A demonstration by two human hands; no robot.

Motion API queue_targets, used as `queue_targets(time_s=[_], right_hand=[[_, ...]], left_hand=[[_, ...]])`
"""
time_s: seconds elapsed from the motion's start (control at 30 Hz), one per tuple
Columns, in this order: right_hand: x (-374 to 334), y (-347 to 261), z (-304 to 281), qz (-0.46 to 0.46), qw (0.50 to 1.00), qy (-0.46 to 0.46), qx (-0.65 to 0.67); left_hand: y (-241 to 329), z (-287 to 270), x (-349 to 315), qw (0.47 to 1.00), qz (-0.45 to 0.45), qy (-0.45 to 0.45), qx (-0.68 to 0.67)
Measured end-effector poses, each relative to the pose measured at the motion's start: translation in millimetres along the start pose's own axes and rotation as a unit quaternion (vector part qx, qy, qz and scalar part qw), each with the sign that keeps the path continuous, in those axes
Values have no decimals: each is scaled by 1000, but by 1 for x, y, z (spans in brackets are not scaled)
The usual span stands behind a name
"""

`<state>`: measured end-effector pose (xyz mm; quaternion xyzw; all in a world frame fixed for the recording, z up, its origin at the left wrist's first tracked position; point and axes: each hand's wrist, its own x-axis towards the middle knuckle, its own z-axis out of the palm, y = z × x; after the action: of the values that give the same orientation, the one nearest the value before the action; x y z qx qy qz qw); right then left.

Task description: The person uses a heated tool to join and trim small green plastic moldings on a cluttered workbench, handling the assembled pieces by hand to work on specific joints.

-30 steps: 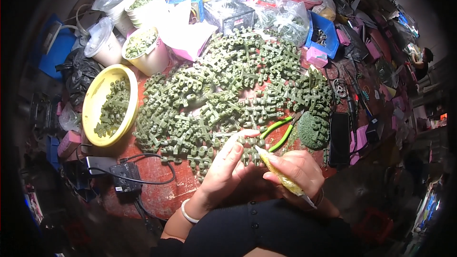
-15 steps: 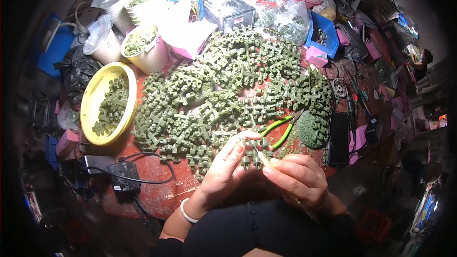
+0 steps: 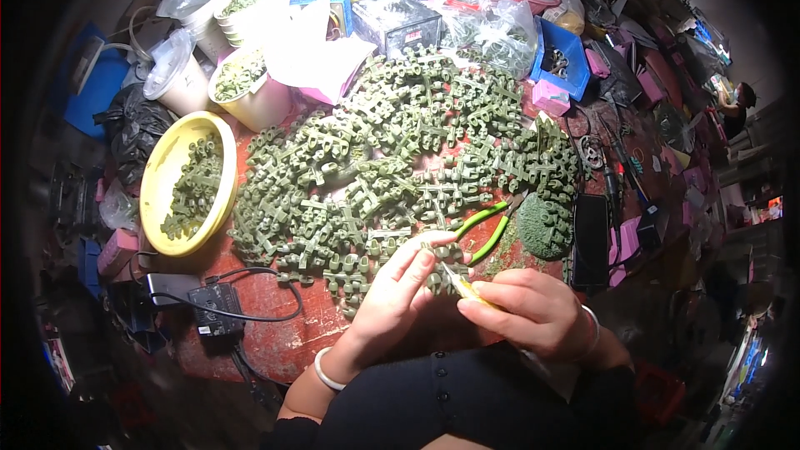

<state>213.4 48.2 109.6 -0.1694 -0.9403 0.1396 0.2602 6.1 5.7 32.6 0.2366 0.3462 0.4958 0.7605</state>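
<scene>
My left hand (image 3: 402, 280) is pinched on a small green molded piece (image 3: 437, 283) with stubby round knobs, held above the near edge of the red table. Closed around a slim pointed tool (image 3: 461, 285) with a yellow grip is my right hand (image 3: 533, 310). It looks like a craft knife, and its pale tip meets or nearly meets the green piece; contact is hard to tell. Just beyond my fingers lie pliers (image 3: 492, 237) with bright green handles. A large heap of similar green pieces (image 3: 375, 171) spreads over the table (image 3: 317, 329).
A yellow basin (image 3: 150, 200) with green pieces stands at left, near white buckets (image 3: 258, 104). A black adapter (image 3: 215, 308) with cable lies front left. At right are a green textured lump (image 3: 546, 225), a black phone (image 3: 591, 242) and a blue bin (image 3: 575, 75).
My right hand has shifted slightly right, and more of the tool's yellow grip and my right wrist show. My left hand keeps its hold on the green piece.
</scene>
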Motion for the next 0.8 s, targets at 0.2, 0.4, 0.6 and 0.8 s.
queue_targets(time_s=[0.2, 0.4, 0.6, 0.8], right_hand=[[-4, 2, 2, 109, 976, 158, 105], [-1, 12, 12, 198, 939, 140, 242], [8, 18, 12, 227, 937, 120, 237], [5, 20, 15, 232, 923, 137, 276]], left_hand=[[-1, -13, 1, 986, -59, -45, -151], [2, -7, -1, 985, -59, -40, -154], [0, -7, -1, 991, -56, -37, -118], [6, -3, -3, 990, -63, -40, -117]])
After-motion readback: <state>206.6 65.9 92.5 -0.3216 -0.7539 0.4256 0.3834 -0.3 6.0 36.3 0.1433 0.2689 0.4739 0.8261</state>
